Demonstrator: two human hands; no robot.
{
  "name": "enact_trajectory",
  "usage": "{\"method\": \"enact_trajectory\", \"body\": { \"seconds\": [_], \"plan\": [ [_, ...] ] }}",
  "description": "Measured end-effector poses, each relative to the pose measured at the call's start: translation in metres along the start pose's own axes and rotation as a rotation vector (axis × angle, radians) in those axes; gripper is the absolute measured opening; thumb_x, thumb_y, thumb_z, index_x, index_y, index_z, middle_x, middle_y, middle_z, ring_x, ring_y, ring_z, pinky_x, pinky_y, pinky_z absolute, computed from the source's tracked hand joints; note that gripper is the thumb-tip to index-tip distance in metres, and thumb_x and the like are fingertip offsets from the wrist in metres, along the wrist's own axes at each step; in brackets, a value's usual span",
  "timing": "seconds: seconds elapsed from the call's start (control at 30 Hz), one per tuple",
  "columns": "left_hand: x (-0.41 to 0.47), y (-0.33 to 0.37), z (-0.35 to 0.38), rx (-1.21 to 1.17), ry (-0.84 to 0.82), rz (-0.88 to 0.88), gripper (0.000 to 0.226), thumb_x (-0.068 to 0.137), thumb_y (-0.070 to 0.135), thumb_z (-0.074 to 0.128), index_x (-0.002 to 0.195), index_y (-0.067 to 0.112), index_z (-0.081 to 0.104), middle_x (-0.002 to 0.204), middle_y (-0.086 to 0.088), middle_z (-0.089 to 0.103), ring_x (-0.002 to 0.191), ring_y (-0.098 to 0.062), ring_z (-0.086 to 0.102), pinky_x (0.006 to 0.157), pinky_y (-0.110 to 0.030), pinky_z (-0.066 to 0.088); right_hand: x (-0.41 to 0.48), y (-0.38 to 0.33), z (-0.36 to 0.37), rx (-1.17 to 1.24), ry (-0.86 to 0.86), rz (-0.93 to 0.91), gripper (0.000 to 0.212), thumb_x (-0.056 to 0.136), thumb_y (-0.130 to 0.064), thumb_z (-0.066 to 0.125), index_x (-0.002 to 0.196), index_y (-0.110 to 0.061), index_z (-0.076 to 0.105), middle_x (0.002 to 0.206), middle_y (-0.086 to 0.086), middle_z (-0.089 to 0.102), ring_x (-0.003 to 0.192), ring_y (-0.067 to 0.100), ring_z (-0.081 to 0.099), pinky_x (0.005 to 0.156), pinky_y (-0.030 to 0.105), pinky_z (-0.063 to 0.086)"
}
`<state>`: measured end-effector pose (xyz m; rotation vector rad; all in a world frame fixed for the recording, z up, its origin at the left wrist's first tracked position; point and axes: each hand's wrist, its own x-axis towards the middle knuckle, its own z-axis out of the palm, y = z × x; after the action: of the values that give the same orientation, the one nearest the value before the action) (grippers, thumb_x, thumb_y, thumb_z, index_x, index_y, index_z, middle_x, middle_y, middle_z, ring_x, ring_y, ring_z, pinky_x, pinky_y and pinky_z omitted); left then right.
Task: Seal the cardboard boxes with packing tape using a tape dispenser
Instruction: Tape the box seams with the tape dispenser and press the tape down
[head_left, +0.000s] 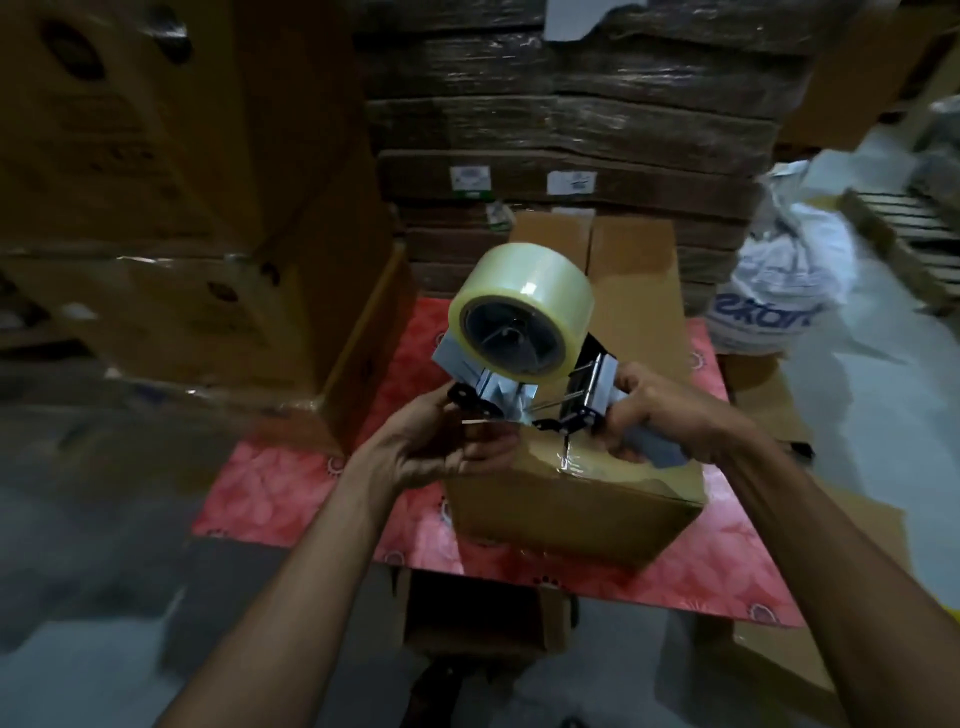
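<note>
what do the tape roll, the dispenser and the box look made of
Tape roll: clear yellowish plastic film, glossy highlights. Dispenser: likely metal frame, shiny rods and plates; black parts maybe plastic. Box: matte brown cardboard, glossy tape strip on top.

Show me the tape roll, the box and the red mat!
tape roll (519, 283), head view, its shiny outer winding
box (566, 514), head view, its near side
red mat (280, 493), head view, its bare left part
</note>
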<state>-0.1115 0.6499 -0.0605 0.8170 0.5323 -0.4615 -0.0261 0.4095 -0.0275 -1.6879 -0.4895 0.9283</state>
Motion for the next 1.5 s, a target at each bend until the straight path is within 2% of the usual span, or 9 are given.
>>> {"method": "enact_trajectory", "body": {
  "seconds": [0.23,0.37,0.47,0.57,0.77,1.0,1.17,1.4,1.5],
  "plan": [
    [-0.017,-0.038,0.005,-0.327,0.141,0.199,0.01,0.079,0.0,0.059,0.084,-0.007,0.062,0.072,-0.019,0.068,0.059,-0.023,0.071,0.058,-0.032,0.062,-0.01,-0.006,-0.01,-0.049,-0.174,-0.049,0.03,0.063,0.007,0.063,0.092,0.001,0.058,0.075,0.021,0.055,0.052,0.024,0.045,0.043,0.029,0.037],
    [-0.025,-0.042,-0.002,-0.2,0.247,0.231,0.01,0.075,-0.006,0.062,0.07,-0.008,0.07,0.069,-0.018,0.068,0.062,-0.022,0.072,0.061,-0.03,0.063,-0.006,-0.005,-0.009,-0.087,-0.241,-0.068,0.026,0.065,0.005,0.065,0.09,-0.003,0.06,0.072,0.01,0.061,0.052,0.021,0.049,0.043,0.027,0.041],
    [-0.025,-0.039,-0.009,-0.064,0.348,0.281,0.036,0.086,-0.014,0.053,0.058,0.0,0.07,0.064,-0.016,0.068,0.056,-0.018,0.07,0.067,-0.03,0.063,-0.004,0.002,-0.007,-0.106,-0.263,-0.073,0.026,0.073,0.011,0.065,0.085,-0.011,0.064,0.072,0.008,0.061,0.053,0.02,0.049,0.044,0.027,0.041],
    [-0.022,-0.034,-0.01,0.163,0.483,0.357,0.049,0.086,-0.019,0.042,0.048,0.005,0.061,0.045,-0.006,0.051,0.036,-0.011,0.05,0.052,-0.027,0.058,-0.002,0.01,0.001,-0.104,-0.236,-0.045,0.025,0.075,0.013,0.063,0.09,-0.007,0.061,0.073,0.012,0.059,0.051,0.02,0.049,0.044,0.027,0.041],
    [-0.02,-0.015,-0.054,0.244,0.762,0.46,0.008,0.084,-0.004,0.071,0.076,-0.003,0.066,0.058,-0.011,0.064,0.054,-0.018,0.067,0.05,-0.023,0.056,-0.011,0.029,-0.015,-0.146,-0.163,-0.027,0.018,0.066,0.011,0.065,0.082,0.012,0.056,0.068,0.021,0.053,0.053,0.029,0.044,0.047,0.033,0.036],
    [0.004,-0.041,-0.051,0.096,0.684,0.441,0.01,0.099,0.004,0.057,0.09,0.001,0.056,0.088,-0.018,0.057,0.092,-0.036,0.069,0.067,-0.039,0.064,-0.015,0.034,-0.026,-0.184,-0.169,-0.032,0.037,0.068,0.016,0.063,0.064,-0.02,0.068,0.063,0.003,0.058,0.053,0.022,0.047,0.046,0.027,0.038],
    [0.013,-0.052,-0.058,0.001,0.673,0.435,0.02,0.101,0.005,0.053,0.081,0.007,0.052,0.082,-0.012,0.057,0.077,-0.027,0.071,0.064,-0.036,0.063,-0.018,0.033,-0.021,-0.205,-0.186,-0.009,0.048,0.071,0.02,0.06,0.062,-0.026,0.072,0.062,-0.002,0.061,0.051,0.015,0.05,0.045,0.027,0.04],
    [0.017,-0.061,-0.064,0.233,0.694,0.389,0.017,0.088,0.019,0.074,0.082,0.008,0.063,0.085,-0.016,0.062,0.075,-0.025,0.058,0.065,-0.031,0.053,-0.018,0.03,-0.018,-0.251,-0.126,0.013,0.049,0.075,0.023,0.057,0.059,-0.021,0.068,0.051,-0.008,0.058,0.054,0.019,0.045,0.042,0.023,0.039],
    [0.024,-0.063,-0.059,0.365,0.838,0.439,0.025,0.09,0.028,0.074,0.083,0.005,0.066,0.087,-0.012,0.07,0.081,-0.031,0.07,0.071,-0.037,0.062,-0.015,0.032,-0.018,-0.265,-0.191,0.018,0.051,0.073,0.022,0.056,0.06,-0.026,0.068,0.057,0.001,0.053,0.051,0.02,0.043,0.045,0.026,0.037]
  ]
}}
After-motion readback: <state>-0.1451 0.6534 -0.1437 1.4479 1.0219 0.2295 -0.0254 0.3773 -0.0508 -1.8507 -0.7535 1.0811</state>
